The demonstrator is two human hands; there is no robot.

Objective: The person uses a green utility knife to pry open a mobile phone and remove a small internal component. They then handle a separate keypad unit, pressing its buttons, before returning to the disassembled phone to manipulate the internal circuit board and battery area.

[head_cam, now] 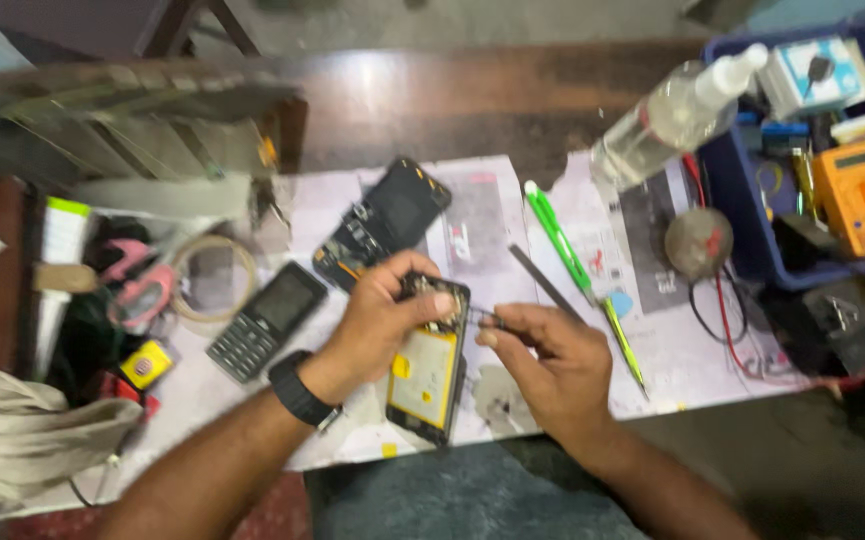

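Near the table's (512, 110) front edge, your left hand (377, 315) grips the opened phone (430, 360) at its top. Your right hand (542, 350) pinches a thin tool (485, 320) against its upper edge; keep the phone steady and pry gently.

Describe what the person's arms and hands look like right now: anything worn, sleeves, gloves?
Both forearms are bare, with no sleeves in view, and both hands are ungloved. The left hand has a black wristband, probably a watch or fitness band, snug on the wrist. The right hand and its wrist carry nothing. No rings can be made out; the picture is somewhat blurred.
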